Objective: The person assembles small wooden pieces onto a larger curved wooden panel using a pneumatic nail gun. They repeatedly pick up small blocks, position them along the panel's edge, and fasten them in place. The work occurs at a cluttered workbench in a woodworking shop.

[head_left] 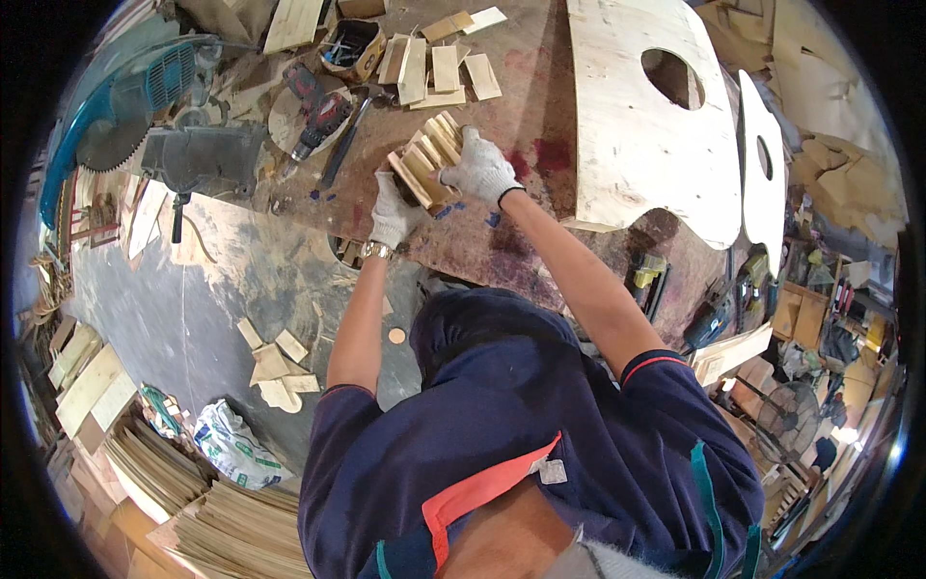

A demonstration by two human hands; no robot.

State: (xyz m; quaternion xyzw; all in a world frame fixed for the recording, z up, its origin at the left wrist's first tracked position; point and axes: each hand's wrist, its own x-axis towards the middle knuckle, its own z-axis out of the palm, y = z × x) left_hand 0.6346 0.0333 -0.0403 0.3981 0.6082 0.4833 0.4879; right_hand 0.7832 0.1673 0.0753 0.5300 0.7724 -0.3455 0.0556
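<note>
gripping a fanned stack of wooden slats (431, 154) on the workbench (502, 87), gloved left hand (394, 214) and right hand (479, 170)

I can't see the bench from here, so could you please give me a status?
Both gloved hands, left and right, grip wood strips on bench. Drill nearby, apart.

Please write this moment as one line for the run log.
left hand: grips wood block stack | right hand: presses on stack | surface: workbench | nearby: drill
</note>
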